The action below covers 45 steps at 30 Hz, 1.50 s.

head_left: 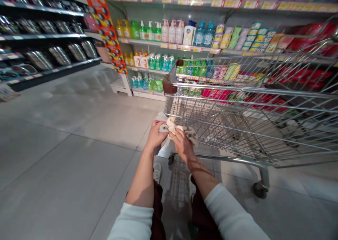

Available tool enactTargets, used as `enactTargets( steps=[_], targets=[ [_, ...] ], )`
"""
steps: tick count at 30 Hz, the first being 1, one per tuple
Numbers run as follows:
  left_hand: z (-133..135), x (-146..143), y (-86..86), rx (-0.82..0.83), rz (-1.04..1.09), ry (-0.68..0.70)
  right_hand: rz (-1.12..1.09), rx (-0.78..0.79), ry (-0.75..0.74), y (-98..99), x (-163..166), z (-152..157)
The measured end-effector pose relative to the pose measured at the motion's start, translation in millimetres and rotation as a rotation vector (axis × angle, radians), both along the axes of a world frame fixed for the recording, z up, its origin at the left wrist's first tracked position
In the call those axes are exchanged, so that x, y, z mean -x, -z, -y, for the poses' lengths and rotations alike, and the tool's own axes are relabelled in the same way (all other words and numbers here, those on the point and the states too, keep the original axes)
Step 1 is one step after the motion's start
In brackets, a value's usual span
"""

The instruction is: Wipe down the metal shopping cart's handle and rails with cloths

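At the cart's [237, 90] nine o'clock end, the cloth [171, 123], gripped now by left hand [156, 136] and right hand [183, 144], is best kept bunched.

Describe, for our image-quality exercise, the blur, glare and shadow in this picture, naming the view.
Head view: shiny silver metal vessels at left look smeared, the bare left hand and bare right hand clearer; head view: pale glare marks the grey tiled floor; head view: a grid-like shadow falls between the white shoes.

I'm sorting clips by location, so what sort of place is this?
Probably a supermarket: there's a metal shopping cart, rows of pump bottles, and price tags just below them.
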<state>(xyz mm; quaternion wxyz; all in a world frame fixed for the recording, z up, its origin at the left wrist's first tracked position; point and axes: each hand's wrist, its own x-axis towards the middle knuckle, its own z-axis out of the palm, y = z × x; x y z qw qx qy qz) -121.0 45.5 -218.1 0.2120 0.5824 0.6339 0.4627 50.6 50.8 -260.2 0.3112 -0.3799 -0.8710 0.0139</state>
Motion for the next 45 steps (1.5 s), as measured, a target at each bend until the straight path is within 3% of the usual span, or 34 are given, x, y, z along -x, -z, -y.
enactTargets(
  steps=[4, 7, 11, 13, 15, 20, 23, 27, 32, 35, 37, 41, 45],
  targets=[
    [0, -6, -7.9, -0.019, 0.057, -0.084, 0.038, 0.070, 0.009, -13.1, -12, 14],
    [-4, -16, -9.3, -0.057, 0.039, -0.216, -0.096, 0.018, 0.162, -36.1, -18, 20],
    [-10, -32, -8.4, -0.030, -0.157, -0.378, -0.261, -0.147, 0.313, -72.6, -20, 15],
    [-10, -36, -9.3, 0.018, -0.280, -0.402, -0.236, -0.145, 0.328, -79.2, -18, 7],
    [-10, -38, -11.2, 0.069, -0.381, -0.398, -0.182, -0.099, 0.288, -72.1, -17, -1],
    [-9, -35, -15.4, 0.111, -0.485, -0.345, -0.062, 0.020, 0.094, -22.2, -22, -5],
    [-8, -34, -15.1, 0.118, -0.489, -0.337, 0.000, 0.019, 0.032, -4.6, -28, 0],
    [-9, -33, -11.6, 0.100, -0.455, -0.342, 0.008, -0.005, 0.069, -9.6, -28, 5],
    [-10, -29, -5.2, 0.018, -0.364, -0.334, -0.067, -0.015, 0.165, -42.6, -25, 13],
    [-11, -28, -3.4, -0.033, -0.316, -0.338, -0.167, -0.214, 0.265, -63.4, -30, 12],
    [-11, -27, -2.8, -0.054, -0.299, -0.338, -0.194, -0.376, 0.334, -66.8, -36, 7],
    [-9, -28, 0.1, -0.067, -0.291, -0.342, -0.065, -0.476, 0.333, -38.1, -55, -3],
    [-8, -29, 2.5, -0.075, -0.249, -0.364, 0.085, -0.373, 0.201, 1.3, -74, 7]
  ],
)
